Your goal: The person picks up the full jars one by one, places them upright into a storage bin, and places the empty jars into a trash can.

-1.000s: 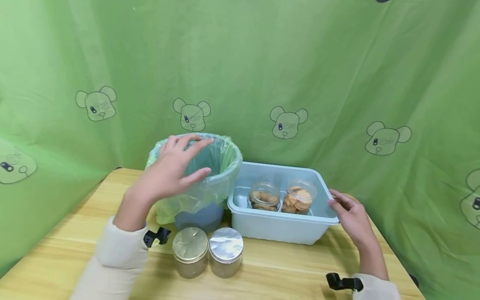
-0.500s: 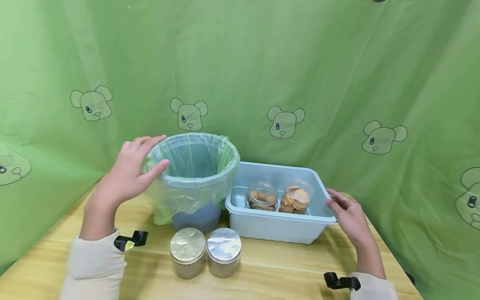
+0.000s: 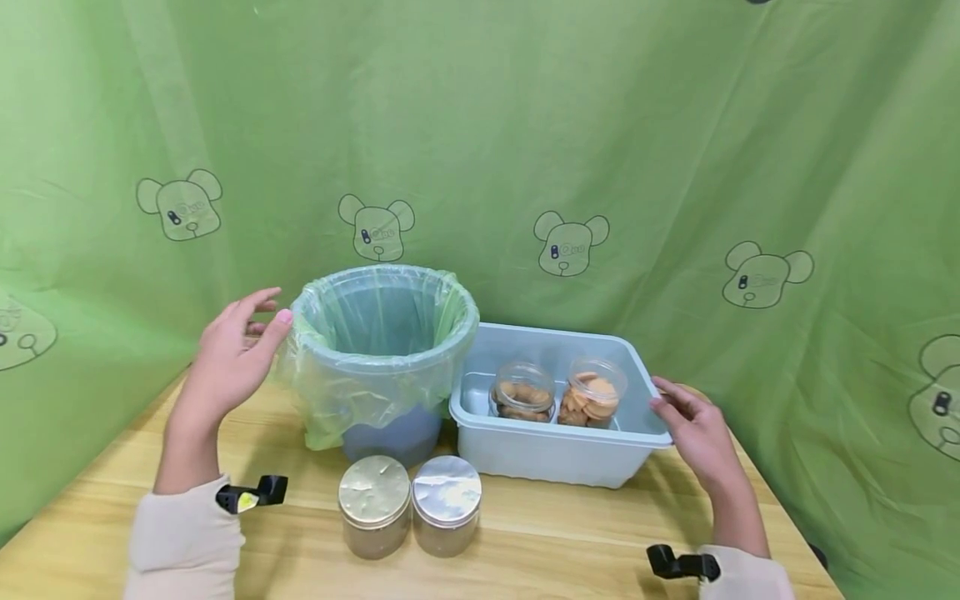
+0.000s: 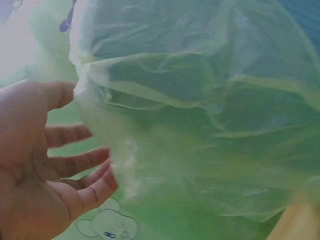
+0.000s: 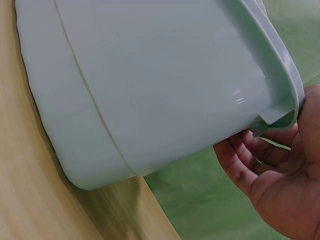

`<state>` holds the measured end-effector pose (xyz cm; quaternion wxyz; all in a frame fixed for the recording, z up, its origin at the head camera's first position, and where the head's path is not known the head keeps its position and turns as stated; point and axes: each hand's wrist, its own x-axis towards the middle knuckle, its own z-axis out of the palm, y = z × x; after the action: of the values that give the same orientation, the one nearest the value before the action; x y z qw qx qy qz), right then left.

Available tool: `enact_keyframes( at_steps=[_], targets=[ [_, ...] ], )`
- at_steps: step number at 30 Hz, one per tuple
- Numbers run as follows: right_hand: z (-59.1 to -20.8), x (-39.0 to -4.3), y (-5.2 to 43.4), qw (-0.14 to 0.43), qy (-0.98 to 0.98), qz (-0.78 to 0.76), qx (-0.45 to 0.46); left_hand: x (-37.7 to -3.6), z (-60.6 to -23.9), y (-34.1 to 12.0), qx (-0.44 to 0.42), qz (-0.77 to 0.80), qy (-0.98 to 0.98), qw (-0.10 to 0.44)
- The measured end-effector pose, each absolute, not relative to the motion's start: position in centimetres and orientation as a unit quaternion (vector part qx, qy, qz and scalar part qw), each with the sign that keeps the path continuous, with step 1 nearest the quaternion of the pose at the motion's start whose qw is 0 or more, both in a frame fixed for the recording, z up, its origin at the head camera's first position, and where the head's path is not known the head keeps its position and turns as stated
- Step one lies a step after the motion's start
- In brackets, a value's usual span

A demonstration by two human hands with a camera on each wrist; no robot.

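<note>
A round blue bin (image 3: 393, 433) stands on the wooden table (image 3: 570, 542), toward the back and a little left of the middle. A thin green plastic bag (image 3: 352, 392) lines it; the bag is folded over the rim and hangs down loosely on the outside, wrinkled, so only the lower part of the blue wall shows. The bin is upright and its inside looks empty as far as the head view shows.

The left hand (image 3: 228, 362) is at the left side of the bin, near the rim. Its fingers are spread and nearly straight, and they hold nothing. In the left wrist view the fingertips (image 4: 102, 182) are just beside the bag, and the thumb seems to touch the folded edge.

The right hand (image 3: 693, 429) is at the right end of a pale blue tub (image 3: 555, 458), which stands right next to the bin. The fingers curl under the tub's rim in the right wrist view, and the thumb lies on top, so the hand grips the rim.

Inside the tub stand two clear jars without lids, a jar of darker biscuits (image 3: 522, 392) and a jar of round crackers (image 3: 592, 393). In front of the bin two closed jars stand side by side and touching, one with a gold lid (image 3: 373, 492) and one with a silver lid (image 3: 447, 490). A green cloth with bear faces (image 3: 570, 243) hangs behind everything.
</note>
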<state>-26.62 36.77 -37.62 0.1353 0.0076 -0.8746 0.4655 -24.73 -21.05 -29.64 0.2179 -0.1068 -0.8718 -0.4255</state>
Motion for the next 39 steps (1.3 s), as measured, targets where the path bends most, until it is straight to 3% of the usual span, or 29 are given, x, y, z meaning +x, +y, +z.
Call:
enact_keyframes(
  at_steps=[22,39],
  targets=[
    [-37.5,-26.4,36.7,0.140,-0.877,0.459,0.006,-25.3,-30.2,-19.5,0.001,-0.727,-0.677,0.114],
    [-36.5,-26.3,37.1,0.138,-0.899,0.413,0.043,-25.4,-30.2,-19.3,0.009,-0.773,-0.622,0.126]
  ],
)
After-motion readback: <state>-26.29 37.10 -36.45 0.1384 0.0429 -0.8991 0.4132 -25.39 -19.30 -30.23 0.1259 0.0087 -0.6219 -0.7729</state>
